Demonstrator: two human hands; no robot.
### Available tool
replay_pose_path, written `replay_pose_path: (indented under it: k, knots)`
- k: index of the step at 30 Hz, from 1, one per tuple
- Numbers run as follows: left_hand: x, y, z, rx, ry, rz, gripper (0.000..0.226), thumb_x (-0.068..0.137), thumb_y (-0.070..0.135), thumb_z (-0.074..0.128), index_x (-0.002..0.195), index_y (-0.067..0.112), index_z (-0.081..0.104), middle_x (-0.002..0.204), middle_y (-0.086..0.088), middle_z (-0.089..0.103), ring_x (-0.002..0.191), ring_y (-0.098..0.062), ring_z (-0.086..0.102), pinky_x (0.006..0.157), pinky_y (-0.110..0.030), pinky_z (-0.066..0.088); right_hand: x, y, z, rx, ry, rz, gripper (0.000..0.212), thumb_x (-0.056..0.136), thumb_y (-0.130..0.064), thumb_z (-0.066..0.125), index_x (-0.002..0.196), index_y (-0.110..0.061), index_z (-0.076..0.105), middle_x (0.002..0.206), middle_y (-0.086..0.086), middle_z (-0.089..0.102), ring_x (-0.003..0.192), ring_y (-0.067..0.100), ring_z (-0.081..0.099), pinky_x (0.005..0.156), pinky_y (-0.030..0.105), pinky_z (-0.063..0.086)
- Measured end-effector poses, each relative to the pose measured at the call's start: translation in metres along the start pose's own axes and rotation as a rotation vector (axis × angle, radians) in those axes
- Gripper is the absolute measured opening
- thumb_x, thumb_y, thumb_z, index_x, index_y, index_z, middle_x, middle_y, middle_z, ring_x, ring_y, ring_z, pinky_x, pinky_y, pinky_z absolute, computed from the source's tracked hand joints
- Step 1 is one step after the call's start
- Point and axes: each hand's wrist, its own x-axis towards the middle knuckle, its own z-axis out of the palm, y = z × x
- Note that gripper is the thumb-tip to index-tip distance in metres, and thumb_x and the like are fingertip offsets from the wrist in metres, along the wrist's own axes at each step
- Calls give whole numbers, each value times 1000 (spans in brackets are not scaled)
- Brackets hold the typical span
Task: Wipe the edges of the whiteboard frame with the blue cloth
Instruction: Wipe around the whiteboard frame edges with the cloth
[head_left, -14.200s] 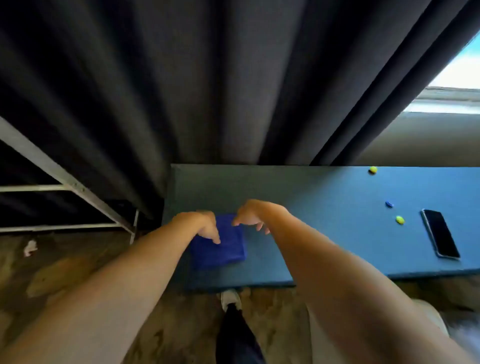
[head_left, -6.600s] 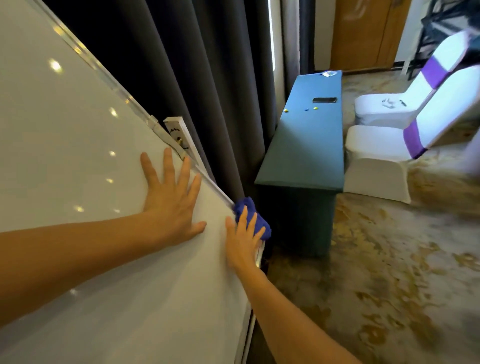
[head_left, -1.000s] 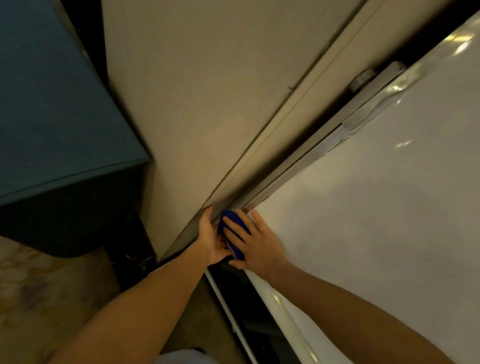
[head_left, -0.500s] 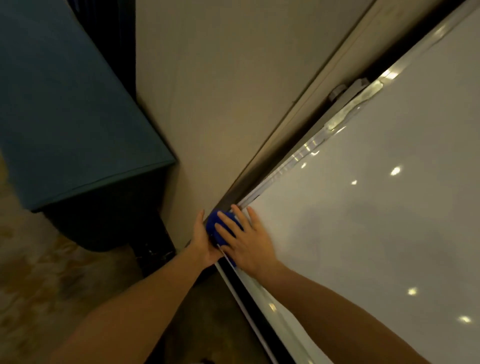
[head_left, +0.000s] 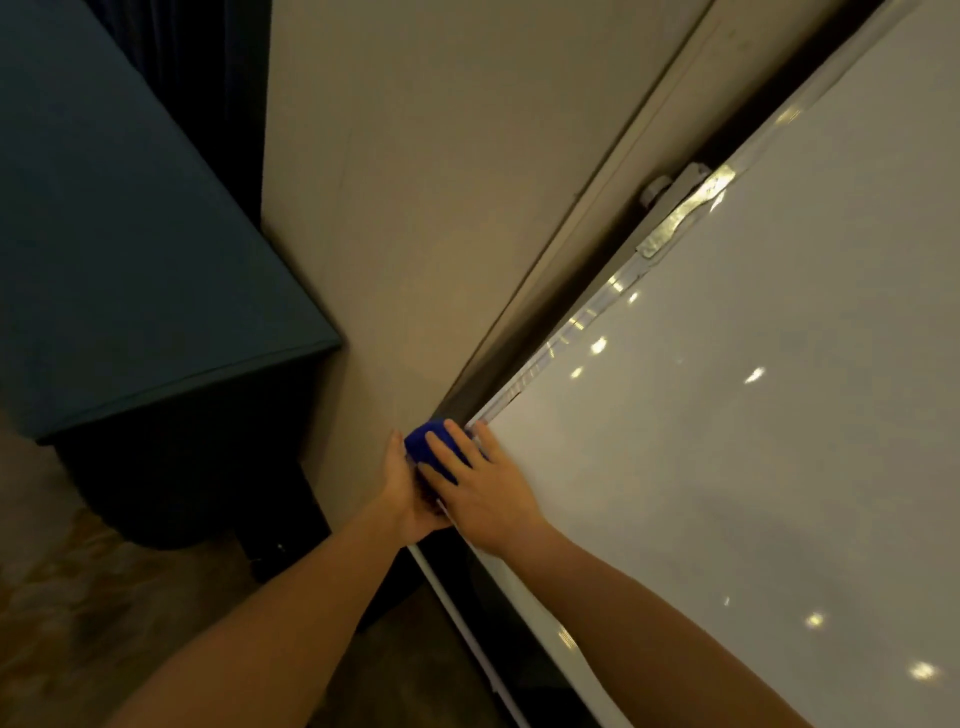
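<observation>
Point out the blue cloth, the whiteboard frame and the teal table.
blue cloth (head_left: 423, 446): head view, bunched part showing between the hands.
whiteboard frame (head_left: 582, 325): head view, shiny edge strip.
teal table (head_left: 130, 270): head view, bare top.

The whiteboard (head_left: 727, 467) fills the right side, its frame (head_left: 576, 327) running along the wall (head_left: 415, 182). The table (head_left: 130, 260) stands left, against that wall. At the frame's corner, the cloth (head_left: 428, 446) sits between both hands, apparently touching the frame.

a teal-covered table (head_left: 130, 249) stands against a beige wall (head_left: 426, 182) over patterned carpet (head_left: 78, 597).
</observation>
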Motion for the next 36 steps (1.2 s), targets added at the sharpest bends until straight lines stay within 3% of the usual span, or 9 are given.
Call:
replay_pose_path:
  k: [3,8,12,15,18,23,27,32,36]
  knots:
    - [4,10,6,50,3,5,79,80,83,31,107,19,68,101,-16,75,104,-37,65,69,-45,59,8,26,-10,-116,-13,-8,67,94,-44,48,153,-21,25,164,14,12,149,40,0,114,59,-16]
    - [3,16,26,254,93,-11,86,84,80,28,126,13,62,126,-20,65,117,-40,60,97,-52,51,6,82,-46,-150,126,275,79,80,-36,66,147,-8,36,160,20,22,147,45,6,116,63,-10]
    - [3,21,59,810,295,336,71,98,62,24,136,11,55,140,-21,56,128,-37,52,113,-49,37,-6,101,-46,-4,313,317,56,94,-34,43,144,-10,41,157,18,31,148,43,8,119,58,2]
    - [-2,15,78,989,186,588,70,91,70,20,121,23,62,122,-7,66,104,-22,62,95,-42,48,-9,90,-31,-12,190,62,50,100,-40,29,141,-14,43,151,16,39,144,41,22,119,56,8]
    - [-8,14,95,980,68,725,62,83,78,23,103,32,60,109,6,67,88,-3,60,77,-27,48,-3,134,-49,-138,210,109,47,96,-29,27,135,-11,47,144,17,45,136,42,33,119,55,6]
    - [-22,19,133,1109,-87,830,71,90,72,27,139,25,48,136,-1,58,126,-18,53,109,-49,43,-39,199,-75,-178,272,325,70,87,-27,61,149,-14,31,161,14,23,149,40,7,121,55,2]
    - [-41,21,164,1193,-114,984,84,83,80,22,147,27,36,144,-2,52,129,-19,50,108,-49,44,-63,194,-73,-235,202,200,64,93,-32,51,150,-15,29,163,12,18,150,38,0,120,56,8]
    - [-49,19,184,1411,-48,1008,88,82,79,18,155,31,9,165,-2,19,148,-27,23,118,-53,30,-80,243,-106,-155,314,755,90,82,-40,70,153,-12,23,164,15,7,149,41,-6,119,60,4]
    - [-56,16,216,1550,-46,1142,84,85,69,13,156,26,2,167,0,4,153,-23,4,123,-46,19,-87,242,-104,-132,349,600,66,100,-51,30,155,-15,17,164,10,11,151,34,-4,121,55,2]
